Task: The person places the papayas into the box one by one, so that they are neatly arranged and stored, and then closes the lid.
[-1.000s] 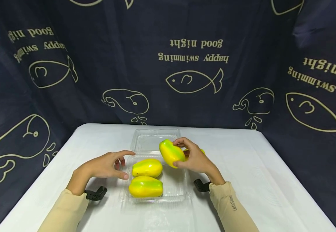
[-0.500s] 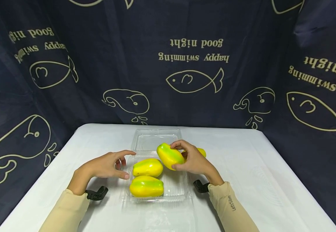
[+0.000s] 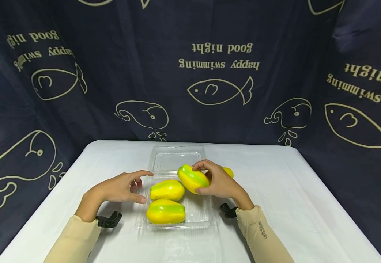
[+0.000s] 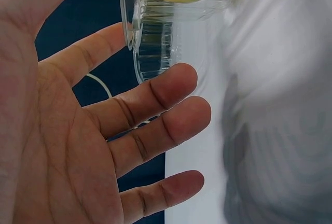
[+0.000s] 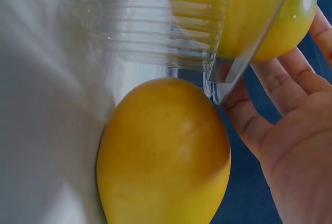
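Note:
My right hand [image 3: 221, 182] grips a yellow-green papaya [image 3: 192, 179] between thumb and fingers, tilted over the back right of a clear plastic clamshell box [image 3: 198, 219]. Two more papayas lie in the box's left half, one [image 3: 167, 190] behind the other [image 3: 165, 212]. At the box's left edge, my left hand [image 3: 119, 187] has its fingers spread; the left wrist view shows a fingertip [image 4: 122, 35] right at the clear rim. Another papaya [image 5: 166, 156] stays outside the box on the right, mostly behind my right hand in the head view.
The box's clear lid [image 3: 177, 159] lies folded back behind it. A white cloth [image 3: 269, 204] covers the table. Behind the table hangs a dark blue curtain [image 3: 184, 120] with fish and whale drawings.
The papaya in my right hand has moved slightly down and left, lower over the box, and leans over more. My left hand has kept its place.

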Tool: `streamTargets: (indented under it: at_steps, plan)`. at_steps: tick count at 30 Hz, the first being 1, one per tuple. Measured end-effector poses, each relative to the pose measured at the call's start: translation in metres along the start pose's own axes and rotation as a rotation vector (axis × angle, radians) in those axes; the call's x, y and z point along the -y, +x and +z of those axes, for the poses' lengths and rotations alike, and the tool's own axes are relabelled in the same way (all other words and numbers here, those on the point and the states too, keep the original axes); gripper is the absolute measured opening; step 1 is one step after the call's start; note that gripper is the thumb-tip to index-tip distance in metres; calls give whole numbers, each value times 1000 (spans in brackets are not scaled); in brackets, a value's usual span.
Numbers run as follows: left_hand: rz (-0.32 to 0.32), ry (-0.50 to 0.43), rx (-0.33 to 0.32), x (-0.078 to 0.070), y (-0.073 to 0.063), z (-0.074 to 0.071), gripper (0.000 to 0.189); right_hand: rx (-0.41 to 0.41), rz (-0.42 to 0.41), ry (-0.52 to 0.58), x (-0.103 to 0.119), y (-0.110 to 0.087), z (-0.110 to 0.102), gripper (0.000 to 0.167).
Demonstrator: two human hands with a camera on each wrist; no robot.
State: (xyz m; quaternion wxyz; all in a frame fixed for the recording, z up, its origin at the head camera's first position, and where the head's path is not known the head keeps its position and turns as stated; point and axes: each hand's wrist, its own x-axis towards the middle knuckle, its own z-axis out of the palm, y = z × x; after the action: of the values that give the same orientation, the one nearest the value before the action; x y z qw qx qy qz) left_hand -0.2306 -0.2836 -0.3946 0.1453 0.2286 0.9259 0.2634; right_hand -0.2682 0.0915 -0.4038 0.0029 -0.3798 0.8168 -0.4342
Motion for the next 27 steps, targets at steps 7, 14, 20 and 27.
streamTargets:
  at_steps: [7, 14, 20, 27]
  plan:
    - [6, -1, -2, -1, 0, 0, 89, 21, 10, 0, -1, -1, 0, 60]
    - [-2, 6, -3, -2, 1, -1, 88, 47, 15, 11, 0, 0, 0, 59]
    - [-10, 4, 3, -2, 1, 0, 89, 55, 34, 15, -1, 1, 3, 61]
    - [-7, -3, 5, -1, 2, 0, 88, 62, 44, -13, 0, 0, 2, 64]
